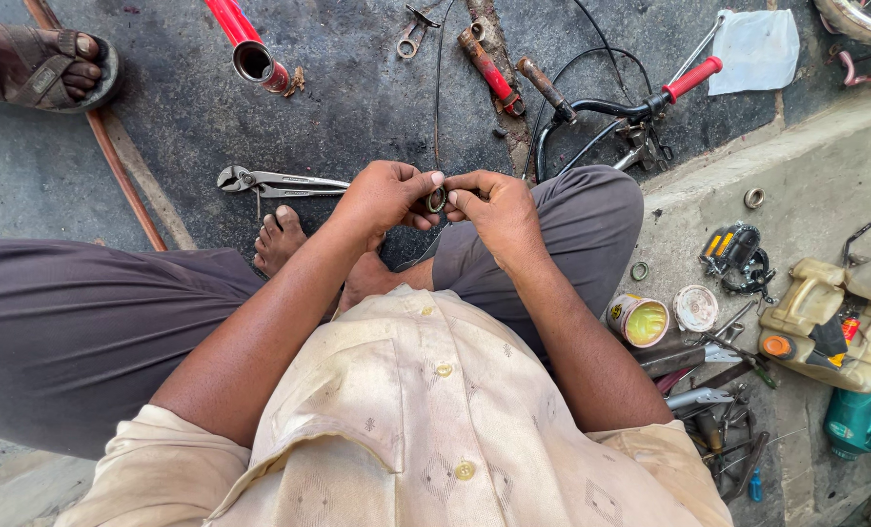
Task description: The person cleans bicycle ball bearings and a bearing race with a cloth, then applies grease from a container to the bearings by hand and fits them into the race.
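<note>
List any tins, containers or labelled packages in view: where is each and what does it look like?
Open round tin: right of the knee, yellow grease inside, yellow and dark label.
Round lid: beside the tin, whitish.
Plastic jerrycan: far right on its side, dirty cream, orange cap.
White sheet: top right, blank.

One head-worn camera looks steeply down, close over the lap, toward the floor (162, 127) ahead.
</note>
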